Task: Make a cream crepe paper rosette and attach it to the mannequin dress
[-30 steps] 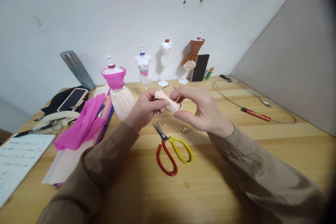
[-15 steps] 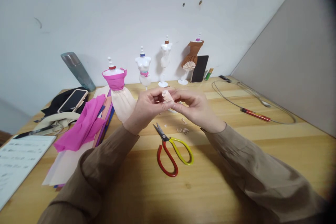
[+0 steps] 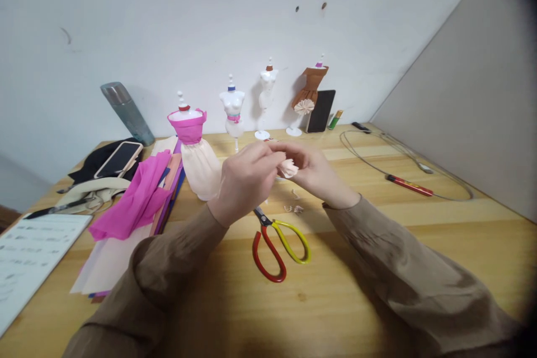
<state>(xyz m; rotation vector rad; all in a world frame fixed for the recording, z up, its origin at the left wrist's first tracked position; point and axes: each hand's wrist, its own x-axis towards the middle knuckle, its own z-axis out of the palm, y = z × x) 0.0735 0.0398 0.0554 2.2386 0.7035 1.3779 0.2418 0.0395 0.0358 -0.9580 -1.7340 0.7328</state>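
Table [image 3: 302, 319] is stretching out all round the scissors [image 3: 264, 220]; cloth [image 3: 131, 204] is lying heaped to the left of the scissors, and a pink-topped dress [image 3: 201, 170] is standing beyond them, to the left; my judgement is that any trouble would be coming from grip: if the left hand [image 3: 251, 176] or right hand [image 3: 319, 176] were slackening, the pale ruffle [image 3: 288, 168] could be springing out of its folds, and if either were squeezing too hard, the folds could be creasing flat; a left wrist dropping low could be brushing the blades; the left hand is pinching the ruffle's left edge at its fingertips, its other fingers tucked in; the right hand is arching half open round the ruffle, and whether its fingertips are gripping I cannot tell; the ruffle is sitting between both hands, above and beyond the scissors; small scraps [image 3: 298, 209] are lying beyond the scissors, to the right.
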